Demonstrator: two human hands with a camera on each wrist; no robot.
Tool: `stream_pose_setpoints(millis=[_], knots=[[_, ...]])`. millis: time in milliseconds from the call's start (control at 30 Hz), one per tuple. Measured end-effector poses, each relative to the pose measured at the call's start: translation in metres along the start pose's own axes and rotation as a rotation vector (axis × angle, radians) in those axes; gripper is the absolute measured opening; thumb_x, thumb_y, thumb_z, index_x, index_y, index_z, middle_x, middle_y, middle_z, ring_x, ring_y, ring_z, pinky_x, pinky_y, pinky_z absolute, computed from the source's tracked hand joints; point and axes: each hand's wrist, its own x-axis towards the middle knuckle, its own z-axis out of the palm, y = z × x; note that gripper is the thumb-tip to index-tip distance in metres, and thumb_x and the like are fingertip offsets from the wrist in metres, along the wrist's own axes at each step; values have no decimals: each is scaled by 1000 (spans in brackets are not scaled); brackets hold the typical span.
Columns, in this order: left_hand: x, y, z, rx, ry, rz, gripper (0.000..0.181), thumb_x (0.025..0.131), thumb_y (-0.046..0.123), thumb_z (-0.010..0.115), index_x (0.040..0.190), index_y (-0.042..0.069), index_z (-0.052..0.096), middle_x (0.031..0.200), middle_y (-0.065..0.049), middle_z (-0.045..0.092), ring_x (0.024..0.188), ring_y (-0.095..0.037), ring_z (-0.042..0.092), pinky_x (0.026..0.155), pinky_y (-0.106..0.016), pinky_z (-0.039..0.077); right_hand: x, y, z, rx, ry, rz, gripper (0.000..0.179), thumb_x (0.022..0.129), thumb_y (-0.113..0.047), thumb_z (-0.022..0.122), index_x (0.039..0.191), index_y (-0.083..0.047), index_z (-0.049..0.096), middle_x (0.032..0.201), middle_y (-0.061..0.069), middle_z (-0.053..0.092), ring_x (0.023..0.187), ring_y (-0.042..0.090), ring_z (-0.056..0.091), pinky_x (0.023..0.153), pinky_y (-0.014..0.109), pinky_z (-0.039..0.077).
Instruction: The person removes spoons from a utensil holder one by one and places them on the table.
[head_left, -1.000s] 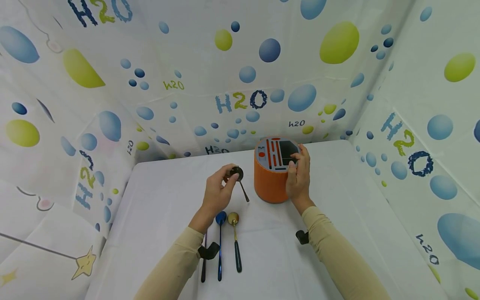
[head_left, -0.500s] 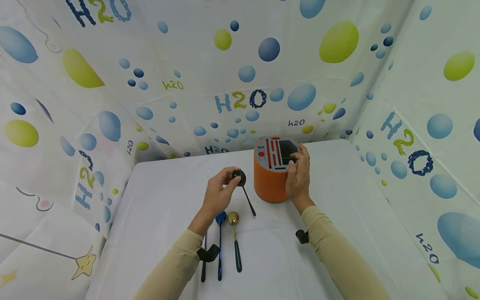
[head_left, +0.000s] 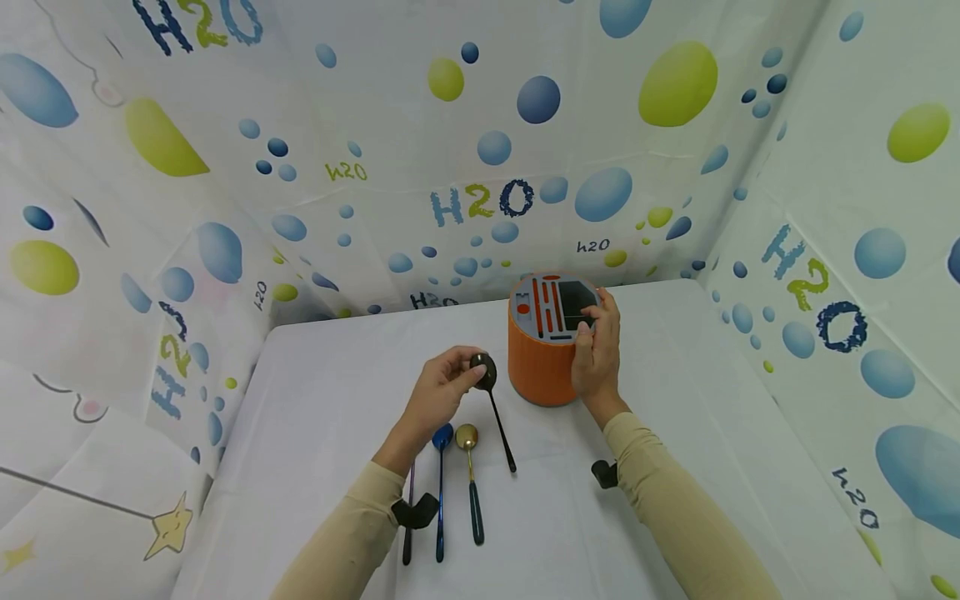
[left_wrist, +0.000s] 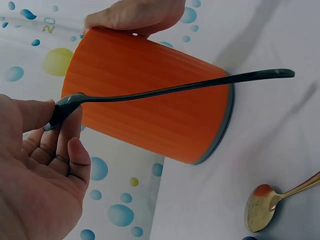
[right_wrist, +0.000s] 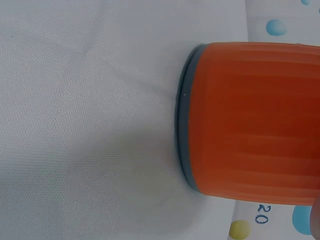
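My left hand (head_left: 435, 392) pinches a black spoon (head_left: 487, 377) by its bowl, between thumb and fingers. In the left wrist view the spoon's long handle (left_wrist: 165, 91) points away from the hand, in front of an orange, round slotted utensil holder (head_left: 542, 373). The head view shows that handle slanting down toward the table, left of the holder. My right hand (head_left: 597, 358) grips the holder's right side, its thumb and a fingertip at the large dark opening in the grey top. In the right wrist view, the holder's ribbed orange wall (right_wrist: 255, 120) stands upright on its grey base.
Below the left hand a gold spoon (head_left: 467, 437) with a green handle and a blue spoon (head_left: 442, 436) lie side by side. A dark purplish handle (head_left: 407, 542) shows partly under the left wrist. A bubble-printed curtain (head_left: 405, 200) rises behind the white table (head_left: 330, 400).
The left hand has moved slightly down and right. The black spoon's handle has swung down, showing more of its length. The right hand and holder have stayed in place.
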Motion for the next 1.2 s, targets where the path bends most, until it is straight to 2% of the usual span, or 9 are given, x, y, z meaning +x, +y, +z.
stream_pose_setpoints(millis=[267, 700, 1000, 1200], knots=[[-1, -5, 4, -10, -69, -54, 21, 105, 16, 63, 123, 8, 70, 96, -11, 69, 79, -15, 58, 71, -26, 48, 0, 1, 1, -5, -2, 6, 38, 104, -32, 32, 122, -3, 48, 168, 4, 29, 154, 23, 32, 123, 53, 34], [-6, -14, 10, -44, -114, -178, 23, 104, 17, 64, 125, 8, 70, 94, -4, 70, 82, -17, 59, 70, -25, 46, 0, 3, 2, -8, 3, 3, 39, 104, -34, 32, 122, -3, 49, 169, 2, 29, 154, 23, 33, 122, 53, 35], [-8, -21, 14, -48, -156, -205, 24, 104, 17, 65, 125, 6, 69, 99, -8, 71, 85, -20, 59, 74, -30, 47, 0, 2, 2, -9, 8, 2, 38, 104, -32, 32, 121, -3, 49, 168, 2, 30, 153, 23, 34, 121, 53, 37], [-9, -29, 15, -61, -154, -253, 26, 103, 16, 65, 126, 4, 69, 97, -7, 73, 86, -22, 63, 70, -27, 48, 0, 3, 3, -8, 11, -2, 37, 104, -32, 33, 121, -4, 49, 168, 2, 30, 153, 24, 35, 121, 53, 37]])
